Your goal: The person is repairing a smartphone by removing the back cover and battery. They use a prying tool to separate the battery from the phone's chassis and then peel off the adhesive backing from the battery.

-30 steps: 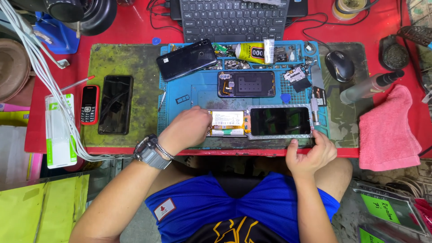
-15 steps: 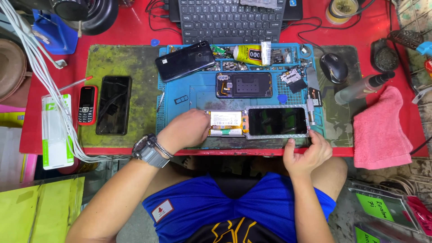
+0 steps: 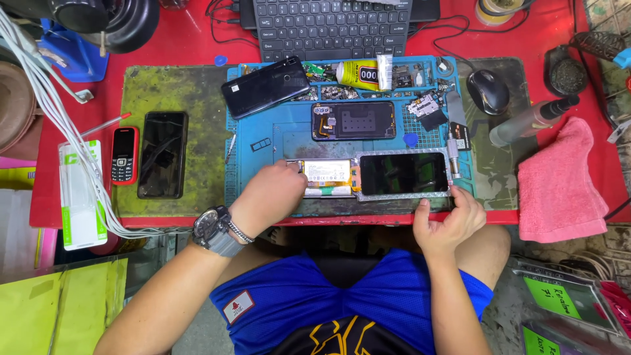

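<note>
My left hand (image 3: pixel 271 197) rests on the left end of an opened phone body with a pale battery (image 3: pixel 327 172), fingers pressing it down on the blue repair mat (image 3: pixel 263 128). Beside it to the right lies a detached black screen panel (image 3: pixel 402 174). My right hand (image 3: pixel 448 220) sits at the mat's front edge, thumb and fingers touching the lower right corner of that screen. Farther back on the mat lie an open phone frame (image 3: pixel 355 121), a dark phone back cover (image 3: pixel 265 86) and a yellow glue tube (image 3: pixel 358 73).
A green mat (image 3: pixel 174 98) at left holds a black smartphone (image 3: pixel 162 154); a small red keypad phone (image 3: pixel 123 155) lies beside it. A keyboard (image 3: pixel 328 26), mouse (image 3: pixel 488 91), spray bottle (image 3: pixel 531 121) and pink cloth (image 3: pixel 559 184) sit at the back and right. White cables (image 3: pixel 59 125) run along the left.
Both hands stay almost where they were on the phone body and the screen. The view has shifted slightly; nothing on the table has moved.
</note>
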